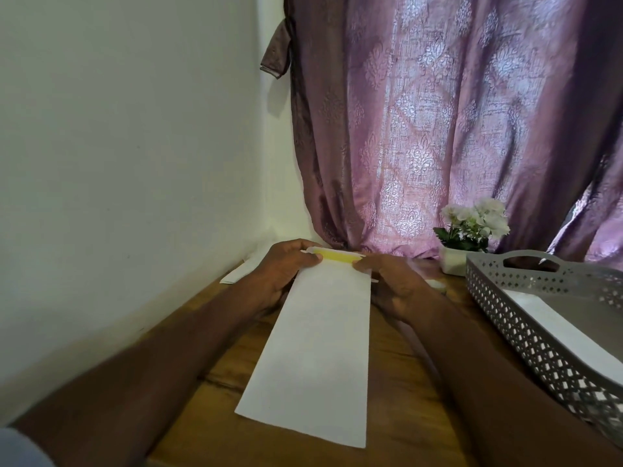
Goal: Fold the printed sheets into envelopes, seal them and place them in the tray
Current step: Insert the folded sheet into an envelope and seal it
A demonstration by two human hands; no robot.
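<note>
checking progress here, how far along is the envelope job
Done: one white envelope already lies in the grey tray. In hand: the left hand and right hand hold the far end of a long envelope at its yellow strip, flap not yet sealed. Left: sealing, traying it; more paper waits by the wall.

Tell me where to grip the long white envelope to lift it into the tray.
Pinch the envelope at its near short edge, coming from the person's side. It lies flat and lengthwise; both hands crowd the far flap end, and the near end is bare. The tray sits right.
</note>
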